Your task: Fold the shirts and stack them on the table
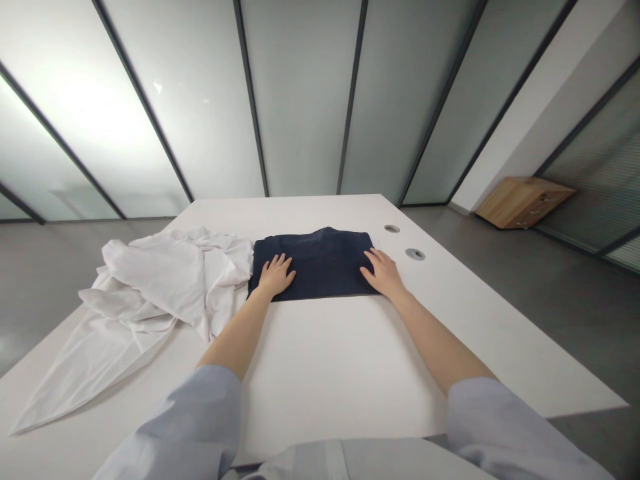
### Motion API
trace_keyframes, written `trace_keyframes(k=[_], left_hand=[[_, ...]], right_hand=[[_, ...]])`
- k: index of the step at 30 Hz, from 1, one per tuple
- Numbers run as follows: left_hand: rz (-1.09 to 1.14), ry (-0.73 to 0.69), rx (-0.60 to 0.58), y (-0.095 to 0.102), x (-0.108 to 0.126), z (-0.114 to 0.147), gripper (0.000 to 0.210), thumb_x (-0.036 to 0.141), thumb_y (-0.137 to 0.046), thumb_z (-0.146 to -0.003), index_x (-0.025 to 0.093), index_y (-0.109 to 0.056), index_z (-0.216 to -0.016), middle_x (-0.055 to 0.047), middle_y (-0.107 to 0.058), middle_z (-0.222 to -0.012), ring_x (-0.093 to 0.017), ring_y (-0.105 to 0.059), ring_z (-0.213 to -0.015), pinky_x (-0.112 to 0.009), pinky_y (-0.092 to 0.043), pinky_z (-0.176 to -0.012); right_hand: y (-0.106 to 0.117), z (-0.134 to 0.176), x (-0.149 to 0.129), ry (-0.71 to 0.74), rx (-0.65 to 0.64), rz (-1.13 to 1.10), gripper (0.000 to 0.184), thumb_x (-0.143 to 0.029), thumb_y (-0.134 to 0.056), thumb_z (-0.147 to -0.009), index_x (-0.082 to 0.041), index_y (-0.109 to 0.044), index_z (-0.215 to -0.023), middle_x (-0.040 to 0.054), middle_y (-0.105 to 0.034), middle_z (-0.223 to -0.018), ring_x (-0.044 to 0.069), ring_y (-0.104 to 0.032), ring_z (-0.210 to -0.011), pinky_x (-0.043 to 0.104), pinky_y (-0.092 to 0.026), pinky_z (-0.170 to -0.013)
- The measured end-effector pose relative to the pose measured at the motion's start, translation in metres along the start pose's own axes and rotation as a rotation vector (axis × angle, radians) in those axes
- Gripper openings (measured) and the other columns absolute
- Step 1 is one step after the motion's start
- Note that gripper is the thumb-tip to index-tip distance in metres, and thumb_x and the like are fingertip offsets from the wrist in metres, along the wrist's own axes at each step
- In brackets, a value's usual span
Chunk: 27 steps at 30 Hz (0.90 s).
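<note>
A dark navy piece of folded cloth (325,267) lies flat on the white table in front of me, roughly a rectangle; its exact kind of garment does not show. On its left part rests my left hand (275,275), palm down with the fingers spread. My right hand (383,272) lies over its right edge, fingers apart and touching the cloth. Just left of the navy cloth, close against it, is a crumpled heap of white cloth (165,280), with one long end trailing toward the table's near left side.
The white table (340,360) reaches from my body toward frosted glass panels (305,93). Two round cable holes, one nearer (415,254) and one farther (392,229), are set in its right side. A wooden cabinet (520,200) stands on the floor at far right.
</note>
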<state>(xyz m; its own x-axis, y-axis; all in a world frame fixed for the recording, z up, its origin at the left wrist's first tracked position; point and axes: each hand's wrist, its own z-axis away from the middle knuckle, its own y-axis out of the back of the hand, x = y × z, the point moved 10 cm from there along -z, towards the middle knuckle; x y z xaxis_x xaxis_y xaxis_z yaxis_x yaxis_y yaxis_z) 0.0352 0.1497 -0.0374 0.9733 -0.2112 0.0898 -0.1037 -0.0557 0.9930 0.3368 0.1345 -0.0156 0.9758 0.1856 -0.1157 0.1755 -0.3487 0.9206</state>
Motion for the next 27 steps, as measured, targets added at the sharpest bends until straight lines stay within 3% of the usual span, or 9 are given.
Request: trace_keyframes(k=[4, 7, 16, 20, 23, 27], left_hand=[[0.023, -0.034, -0.022, -0.002, 0.004, 0.0, 0.053, 0.041, -0.03, -0.095, 0.023, -0.041, -0.143, -0.007, -0.036, -0.152, -0.025, -0.03, -0.141, -0.047, -0.025, -0.113], [0.037, -0.011, -0.01, 0.0, 0.003, -0.001, 0.053, 0.042, -0.035, -0.093, 0.021, -0.044, -0.141, -0.009, -0.04, -0.15, -0.026, -0.035, -0.139, -0.046, -0.028, -0.112], [0.014, -0.021, 0.069, 0.026, 0.007, 0.0, 0.039, 0.042, -0.045, -0.088, 0.019, -0.067, -0.11, -0.009, -0.069, -0.112, -0.026, -0.062, -0.106, -0.035, -0.046, -0.093], [0.038, -0.056, 0.043, 0.029, 0.011, 0.0, 0.034, 0.038, -0.042, -0.09, 0.021, -0.071, -0.095, -0.006, -0.072, -0.097, -0.023, -0.065, -0.096, -0.033, -0.048, -0.085], [0.047, -0.148, 0.048, 0.024, 0.023, 0.002, 0.031, 0.037, -0.046, -0.089, 0.021, -0.068, -0.105, -0.006, -0.07, -0.102, -0.023, -0.063, -0.101, -0.033, -0.046, -0.091], [0.043, -0.209, 0.026, 0.009, 0.03, 0.004, 0.052, 0.046, -0.044, -0.091, 0.023, -0.048, -0.137, -0.009, -0.048, -0.143, -0.025, -0.043, -0.132, -0.038, -0.033, -0.109]], right_hand=[[-0.03, 0.004, -0.012, 0.04, -0.233, -0.003, 0.056, -0.05, -0.04, -0.093, -0.019, -0.049, -0.138, 0.0116, -0.041, -0.149, 0.03, -0.035, -0.137, 0.045, -0.032, -0.108], [-0.037, 0.003, -0.009, -0.018, -0.302, -0.003, 0.056, -0.052, -0.035, -0.094, -0.019, -0.052, -0.136, 0.0112, -0.043, -0.147, 0.028, -0.038, -0.135, 0.044, -0.031, -0.109], [-0.037, 0.007, -0.005, -0.087, -0.348, 0.044, 0.069, -0.064, -0.036, -0.09, -0.02, -0.042, -0.143, 0.0129, -0.033, -0.153, 0.033, -0.026, -0.141, 0.05, -0.02, -0.112], [-0.015, 0.001, 0.0, -0.131, -0.196, 0.112, 0.059, -0.05, -0.047, -0.091, -0.015, -0.047, -0.139, 0.0156, -0.04, -0.148, 0.036, -0.029, -0.138, 0.051, -0.021, -0.111], [0.001, 0.0, -0.022, -0.008, -0.088, 0.054, 0.047, -0.037, -0.047, -0.092, -0.016, -0.054, -0.134, 0.0136, -0.049, -0.141, 0.031, -0.04, -0.13, 0.045, -0.029, -0.107], [-0.003, 0.011, -0.075, 0.305, -0.201, -0.118, 0.045, -0.045, -0.04, -0.095, -0.022, -0.059, -0.128, 0.01, -0.058, -0.129, 0.025, -0.052, -0.116, 0.038, -0.038, -0.099]])
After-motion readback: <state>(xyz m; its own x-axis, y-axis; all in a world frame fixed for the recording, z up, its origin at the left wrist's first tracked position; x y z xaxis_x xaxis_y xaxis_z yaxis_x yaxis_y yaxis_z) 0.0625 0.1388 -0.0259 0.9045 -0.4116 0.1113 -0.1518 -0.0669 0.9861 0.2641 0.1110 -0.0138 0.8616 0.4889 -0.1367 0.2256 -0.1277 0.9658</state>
